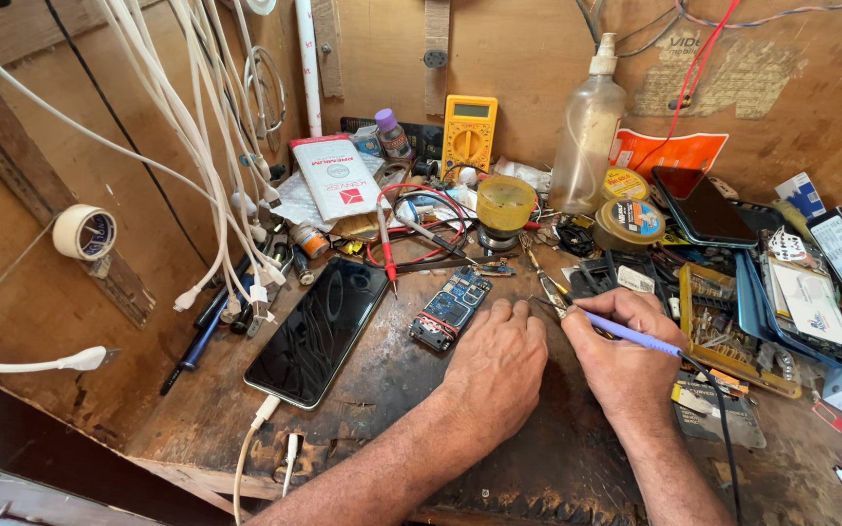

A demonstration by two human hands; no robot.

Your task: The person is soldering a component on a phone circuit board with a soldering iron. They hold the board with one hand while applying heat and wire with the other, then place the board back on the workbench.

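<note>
Right hand (626,356): closed in a pen grip on a blue-handled soldering iron (631,336); tip hard to make out behind the thumb.
Left hand (499,365): flat, palm down on the workbench (392,390), fingers loosely curled, holding nothing.
Circuit board (451,308): just left of the left fingertips.
Smartphone (319,331): farther left, cable plugged in.
Multimeter (468,131): far, against the wall.
Right clutter: cut off by the edge.

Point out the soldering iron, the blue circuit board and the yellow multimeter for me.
soldering iron (631,336), head view, on its purple handle.
circuit board (452,308), head view, middle of the blue board.
multimeter (469,136), head view, on its yellow front near the dial.
</note>
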